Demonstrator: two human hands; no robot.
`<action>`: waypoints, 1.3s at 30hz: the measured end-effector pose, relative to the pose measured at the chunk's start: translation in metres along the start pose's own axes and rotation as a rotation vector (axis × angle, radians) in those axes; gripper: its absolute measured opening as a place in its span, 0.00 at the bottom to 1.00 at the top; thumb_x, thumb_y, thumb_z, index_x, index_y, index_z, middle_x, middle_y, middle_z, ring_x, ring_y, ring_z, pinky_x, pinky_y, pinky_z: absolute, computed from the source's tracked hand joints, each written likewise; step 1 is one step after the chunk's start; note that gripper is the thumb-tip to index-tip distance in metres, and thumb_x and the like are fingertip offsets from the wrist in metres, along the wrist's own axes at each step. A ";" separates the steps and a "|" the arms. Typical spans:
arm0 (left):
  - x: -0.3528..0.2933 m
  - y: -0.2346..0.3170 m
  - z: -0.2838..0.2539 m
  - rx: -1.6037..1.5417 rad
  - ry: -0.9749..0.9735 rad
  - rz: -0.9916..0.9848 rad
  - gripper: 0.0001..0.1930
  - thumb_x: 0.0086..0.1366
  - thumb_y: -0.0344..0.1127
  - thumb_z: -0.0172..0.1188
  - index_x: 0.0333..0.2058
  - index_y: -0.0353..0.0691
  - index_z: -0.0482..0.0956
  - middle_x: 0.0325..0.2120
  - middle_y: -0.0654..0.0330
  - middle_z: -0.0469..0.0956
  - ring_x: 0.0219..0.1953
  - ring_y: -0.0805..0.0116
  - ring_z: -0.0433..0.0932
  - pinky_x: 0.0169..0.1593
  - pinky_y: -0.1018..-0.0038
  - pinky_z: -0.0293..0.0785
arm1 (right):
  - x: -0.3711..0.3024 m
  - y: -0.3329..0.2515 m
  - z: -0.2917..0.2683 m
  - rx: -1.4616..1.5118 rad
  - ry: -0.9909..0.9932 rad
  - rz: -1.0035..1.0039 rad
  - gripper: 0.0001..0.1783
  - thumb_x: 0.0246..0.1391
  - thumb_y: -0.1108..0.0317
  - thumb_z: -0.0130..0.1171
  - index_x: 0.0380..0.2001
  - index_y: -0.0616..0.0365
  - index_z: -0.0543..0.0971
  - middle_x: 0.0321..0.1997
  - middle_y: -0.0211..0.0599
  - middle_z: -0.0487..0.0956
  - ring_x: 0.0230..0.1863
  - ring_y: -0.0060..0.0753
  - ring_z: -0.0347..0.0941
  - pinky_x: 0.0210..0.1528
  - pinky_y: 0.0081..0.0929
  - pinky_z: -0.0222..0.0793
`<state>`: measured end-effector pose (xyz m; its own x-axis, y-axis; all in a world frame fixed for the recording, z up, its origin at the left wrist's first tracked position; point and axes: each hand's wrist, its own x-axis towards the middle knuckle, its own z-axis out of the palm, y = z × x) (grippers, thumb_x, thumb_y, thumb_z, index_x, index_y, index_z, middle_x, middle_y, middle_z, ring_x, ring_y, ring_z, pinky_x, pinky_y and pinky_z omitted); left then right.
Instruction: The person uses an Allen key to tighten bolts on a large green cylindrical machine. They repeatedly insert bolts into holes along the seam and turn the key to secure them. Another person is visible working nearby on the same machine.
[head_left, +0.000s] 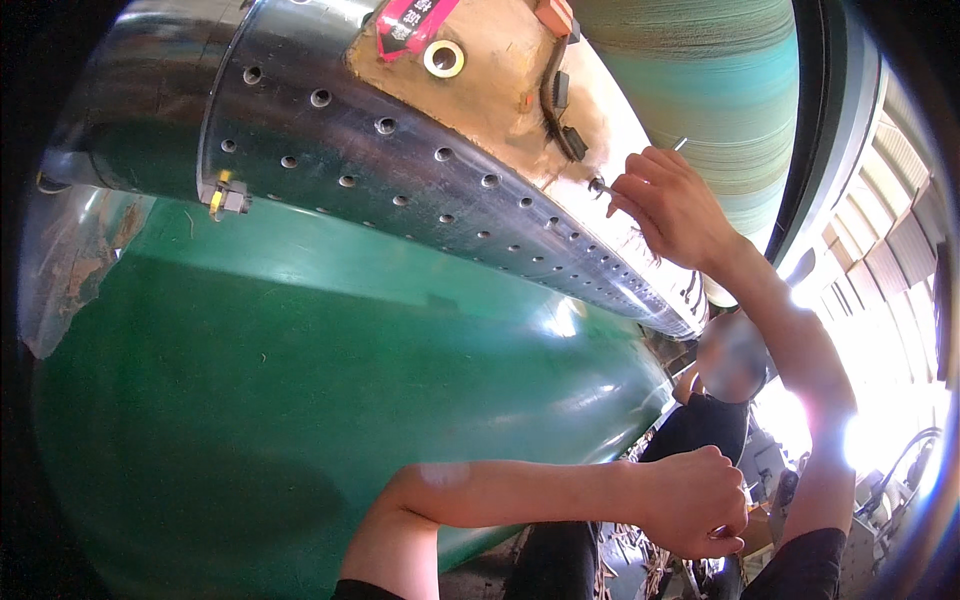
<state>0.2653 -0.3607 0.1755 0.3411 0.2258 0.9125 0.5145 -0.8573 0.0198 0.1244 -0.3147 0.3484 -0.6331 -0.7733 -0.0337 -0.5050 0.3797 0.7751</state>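
Observation:
My right hand is raised at the upper right, fingers closed round a thin metal hex key. One end of it sticks out above the knuckles. Its shank points at a small bolt-like fitting on the worn, tan upper face of the machine. Most of the key is hidden by my fingers. Lower down, my left hand is closed in a fist, its forearm stretched across the green surface. A small dark, shiny bit shows near its curled fingers; what it holds is hard to make out.
A curved metal band with rows of holes crosses above a glossy green surface. A yellow-and-grey clip sits on the band. A large striped green roll rises at the upper right. A person in dark clothing is beyond my arms.

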 end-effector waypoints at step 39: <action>-0.026 -0.024 -0.008 0.067 0.098 0.020 0.18 0.60 0.43 0.59 0.16 0.38 0.78 0.16 0.50 0.78 0.21 0.49 0.80 0.30 0.58 0.76 | 0.004 -0.098 0.043 1.422 0.424 1.019 0.19 0.71 0.51 0.48 0.27 0.48 0.73 0.18 0.18 0.60 0.16 0.15 0.47 0.21 0.19 0.41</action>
<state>0.2372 -0.3495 0.1547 0.2749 0.1596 0.9481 0.5605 -0.8278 -0.0232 0.1465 -0.3333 0.2454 -0.9223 0.0420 0.3843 -0.2621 0.6627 -0.7015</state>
